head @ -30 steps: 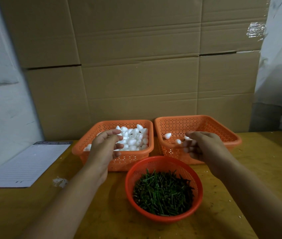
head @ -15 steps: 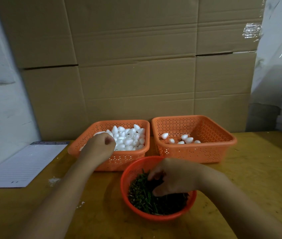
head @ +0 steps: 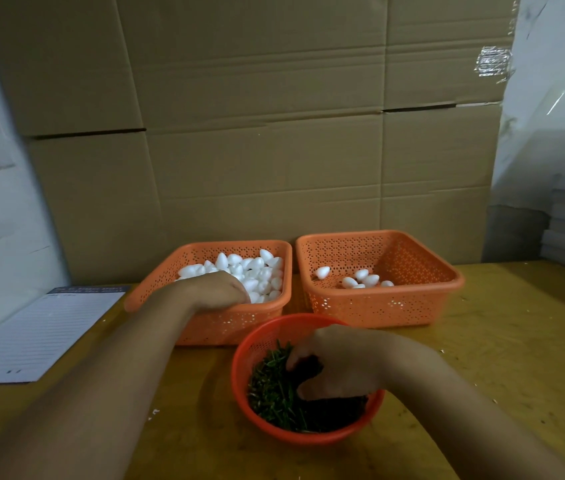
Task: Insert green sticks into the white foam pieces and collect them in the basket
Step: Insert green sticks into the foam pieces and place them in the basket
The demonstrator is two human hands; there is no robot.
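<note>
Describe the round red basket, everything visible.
The round red basket is a perforated plastic bowl standing upright on the yellow wooden table, nearest the person, just in front of the two square orange baskets. It holds a heap of short green sticks. The right hand reaches into it, fingers curled down among the sticks; its grip is hidden.

Dim, warm indoor light — glare glints off the tape [head: 494, 62] at upper right. Soft shadows fill the round basket [head: 308, 434]; wide-angle bending and softness at the edges.
</note>
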